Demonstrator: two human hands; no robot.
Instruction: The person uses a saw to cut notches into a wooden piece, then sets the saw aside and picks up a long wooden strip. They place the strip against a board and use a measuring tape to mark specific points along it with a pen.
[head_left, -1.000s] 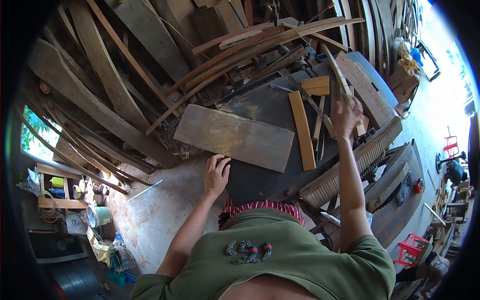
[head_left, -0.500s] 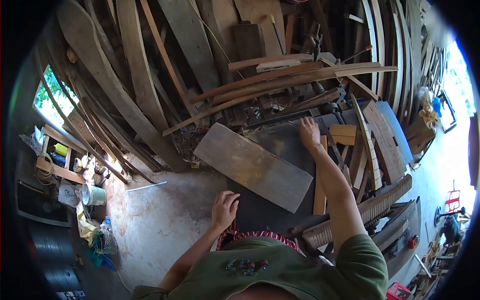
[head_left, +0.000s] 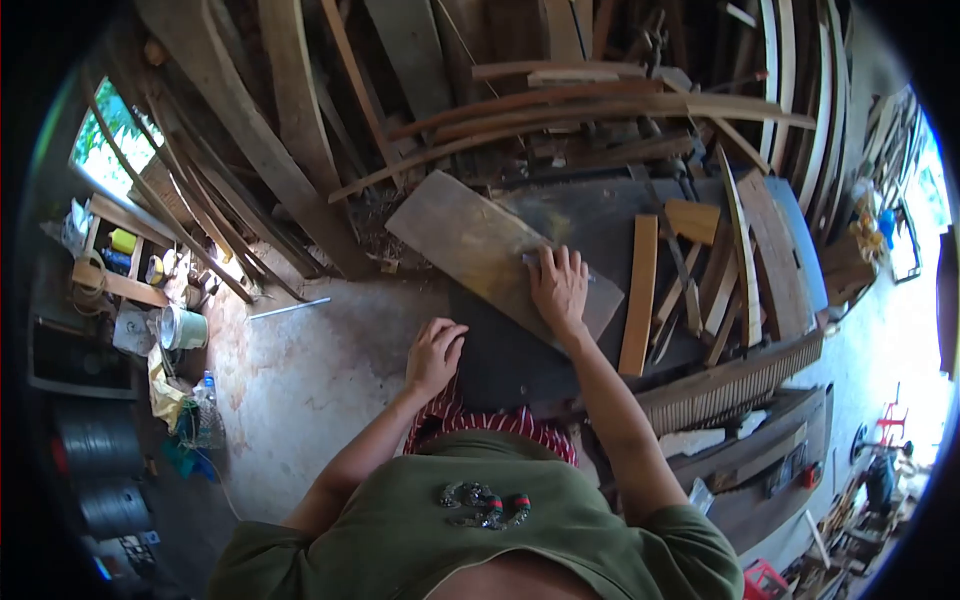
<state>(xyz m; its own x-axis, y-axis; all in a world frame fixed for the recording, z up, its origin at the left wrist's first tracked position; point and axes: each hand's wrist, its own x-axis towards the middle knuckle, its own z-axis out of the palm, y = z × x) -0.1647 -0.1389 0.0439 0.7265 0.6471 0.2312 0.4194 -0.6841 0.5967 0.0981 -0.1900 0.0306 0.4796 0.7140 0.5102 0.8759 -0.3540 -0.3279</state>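
Note:
A wide, flat wooden board (head_left: 470, 232) lies slanted across the dark tabletop (head_left: 490, 365). On the right part of this board rests my right hand (head_left: 560, 290), its fingers bent over a small pale object, partly hidden, that shows at both sides of them. I cannot make out what the object is. My left hand (head_left: 436, 358) hovers by the table's left edge, fingers loosely bent and holding nothing. Right of the board, a narrow light-brown wood strip (head_left: 640, 295) lies on the table. Near its upper end sits a short yellowish wood block (head_left: 692, 221).
Long curved wood strips (head_left: 600, 112) lie across the back, with tall planks (head_left: 290, 100) leaning behind. More offcuts (head_left: 775, 260) crowd the table's right side. A white bucket (head_left: 184, 328) stands on the floor at left. A slatted wooden piece (head_left: 735, 385) runs along the lower right.
My right hand has come from the table's far side down onto the wide board, now with a small pale object under its fingers. My left hand stays near the table edge. The view has shifted.

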